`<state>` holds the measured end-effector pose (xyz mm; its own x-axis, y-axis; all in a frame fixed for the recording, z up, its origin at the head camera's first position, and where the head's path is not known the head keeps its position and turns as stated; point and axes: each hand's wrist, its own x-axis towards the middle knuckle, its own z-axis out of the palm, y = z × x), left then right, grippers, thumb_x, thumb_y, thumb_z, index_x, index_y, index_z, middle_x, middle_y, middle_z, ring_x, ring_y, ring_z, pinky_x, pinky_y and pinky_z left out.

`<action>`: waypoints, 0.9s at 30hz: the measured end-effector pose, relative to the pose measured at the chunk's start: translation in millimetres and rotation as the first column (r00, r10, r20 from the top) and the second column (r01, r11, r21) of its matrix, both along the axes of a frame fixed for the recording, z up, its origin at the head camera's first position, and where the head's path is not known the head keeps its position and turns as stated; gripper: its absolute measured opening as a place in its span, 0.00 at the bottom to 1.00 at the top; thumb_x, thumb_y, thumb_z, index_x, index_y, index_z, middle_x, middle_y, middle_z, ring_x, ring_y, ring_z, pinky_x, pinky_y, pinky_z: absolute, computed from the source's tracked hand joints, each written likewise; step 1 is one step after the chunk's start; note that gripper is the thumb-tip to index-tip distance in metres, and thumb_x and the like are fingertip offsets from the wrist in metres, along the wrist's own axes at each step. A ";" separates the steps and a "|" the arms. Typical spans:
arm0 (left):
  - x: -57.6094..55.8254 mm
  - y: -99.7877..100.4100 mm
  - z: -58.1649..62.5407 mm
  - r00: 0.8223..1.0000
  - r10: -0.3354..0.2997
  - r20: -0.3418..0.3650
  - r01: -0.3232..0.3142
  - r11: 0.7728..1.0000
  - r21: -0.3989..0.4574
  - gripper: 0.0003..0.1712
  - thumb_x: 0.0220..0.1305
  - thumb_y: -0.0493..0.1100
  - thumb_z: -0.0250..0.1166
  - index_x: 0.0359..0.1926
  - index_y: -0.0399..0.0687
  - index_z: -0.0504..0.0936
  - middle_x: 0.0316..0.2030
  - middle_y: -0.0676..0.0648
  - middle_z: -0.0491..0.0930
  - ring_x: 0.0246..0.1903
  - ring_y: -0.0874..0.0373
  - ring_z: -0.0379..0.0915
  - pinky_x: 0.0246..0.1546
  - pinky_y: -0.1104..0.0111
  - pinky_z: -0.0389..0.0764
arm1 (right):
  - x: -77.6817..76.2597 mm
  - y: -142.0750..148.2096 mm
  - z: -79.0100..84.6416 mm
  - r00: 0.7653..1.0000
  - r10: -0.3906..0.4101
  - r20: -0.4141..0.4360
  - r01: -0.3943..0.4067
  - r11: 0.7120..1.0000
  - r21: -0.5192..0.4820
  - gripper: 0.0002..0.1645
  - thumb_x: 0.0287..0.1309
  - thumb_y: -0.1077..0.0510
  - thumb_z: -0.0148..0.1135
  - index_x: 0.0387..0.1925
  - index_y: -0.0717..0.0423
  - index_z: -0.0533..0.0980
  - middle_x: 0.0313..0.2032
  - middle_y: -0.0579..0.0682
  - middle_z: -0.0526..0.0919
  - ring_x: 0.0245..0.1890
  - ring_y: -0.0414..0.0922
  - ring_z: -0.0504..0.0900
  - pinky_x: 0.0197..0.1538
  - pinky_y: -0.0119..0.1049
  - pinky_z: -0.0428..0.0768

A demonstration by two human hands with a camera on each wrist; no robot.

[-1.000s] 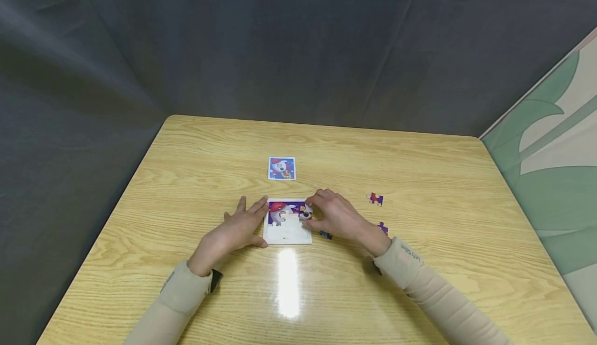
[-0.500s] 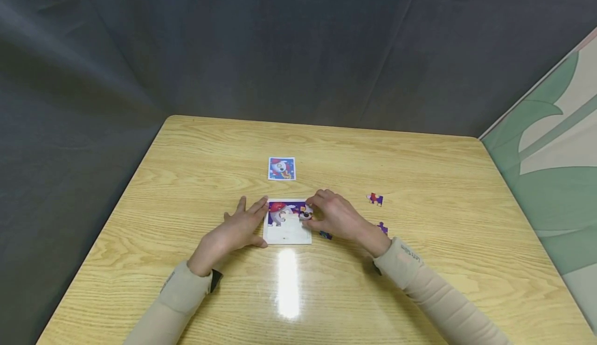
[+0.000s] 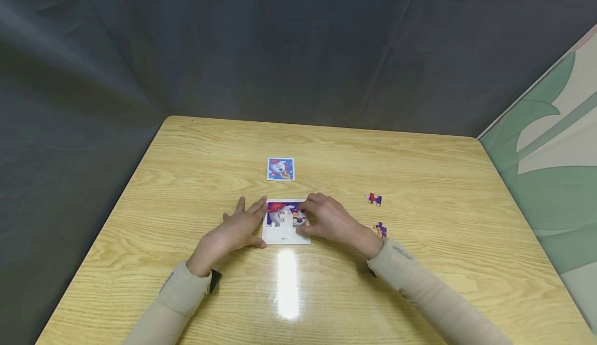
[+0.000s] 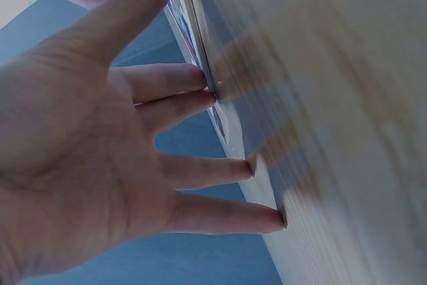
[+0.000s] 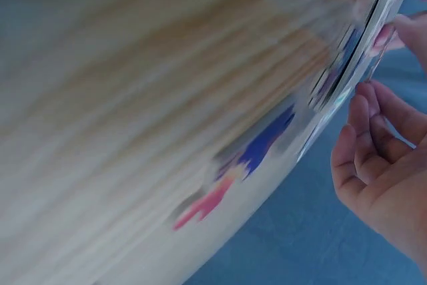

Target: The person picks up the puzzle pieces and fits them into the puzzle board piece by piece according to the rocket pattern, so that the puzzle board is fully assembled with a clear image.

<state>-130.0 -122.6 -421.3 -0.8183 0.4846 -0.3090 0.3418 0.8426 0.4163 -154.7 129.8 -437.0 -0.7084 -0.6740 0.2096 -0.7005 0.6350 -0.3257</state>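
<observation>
A white puzzle board (image 3: pixel 278 238) lies flat on the table, with joined jigsaw pieces along its upper part. My left hand (image 3: pixel 237 229) rests at the board's left edge, fingers spread and fairly straight. In the left wrist view the thumb and fingertips touch the board's side and the tabletop. Between thumb and fingers, my right hand (image 3: pixel 330 220) pinches a jigsaw piece (image 3: pixel 300 218) with part of a white animal face on it. That piece is over the right side of the board, tilted in the right wrist view, its right end hidden by the fingers.
Beyond the board lies a square picture card (image 3: pixel 281 169). To the right are a red and purple piece (image 3: pixel 374 199) and a purple piece (image 3: pixel 380 230) close to the right wrist. Another dark piece is mostly covered by the right hand. Dark cloth (image 3: pixel 298 49) hangs behind the table.
My right hand has shifted a little left with the pinched piece, which sits farther in over the board. The purple piece by the wrist shows more. The left hand stays put.
</observation>
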 end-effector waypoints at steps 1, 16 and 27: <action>0.1 -0.2 -0.2 1.000 0.001 0.001 -0.001 1.000 0.003 0.53 0.54 0.53 0.71 0.73 0.38 0.54 0.75 0.44 0.43 0.68 0.24 0.31 0.51 0.23 0.52 | 0.0 -2.8 -0.1 1.000 0.005 -0.002 -0.005 1.000 0.009 0.27 0.46 0.46 0.75 0.44 0.59 0.82 0.37 0.48 0.81 0.33 0.40 0.75 0.37 0.33 0.77; 0.2 -0.3 -0.6 1.000 -0.003 -0.003 0.003 1.000 0.021 0.53 0.54 0.52 0.71 0.73 0.37 0.54 0.75 0.44 0.44 0.68 0.24 0.32 0.50 0.23 0.53 | 0.9 -28.6 -1.9 0.999 0.023 -0.047 -0.019 0.997 0.069 0.26 0.47 0.45 0.74 0.43 0.59 0.82 0.36 0.48 0.79 0.35 0.42 0.75 0.35 0.35 0.77; -0.5 -2.6 -0.6 1.000 -0.001 -0.010 0.002 1.000 0.013 0.53 0.54 0.52 0.71 0.72 0.36 0.54 0.75 0.42 0.44 0.67 0.23 0.32 0.50 0.23 0.53 | -1.5 -32.4 -0.1 0.999 0.040 -0.035 -0.039 0.998 0.051 0.24 0.47 0.47 0.75 0.42 0.59 0.83 0.34 0.48 0.79 0.33 0.42 0.75 0.34 0.33 0.77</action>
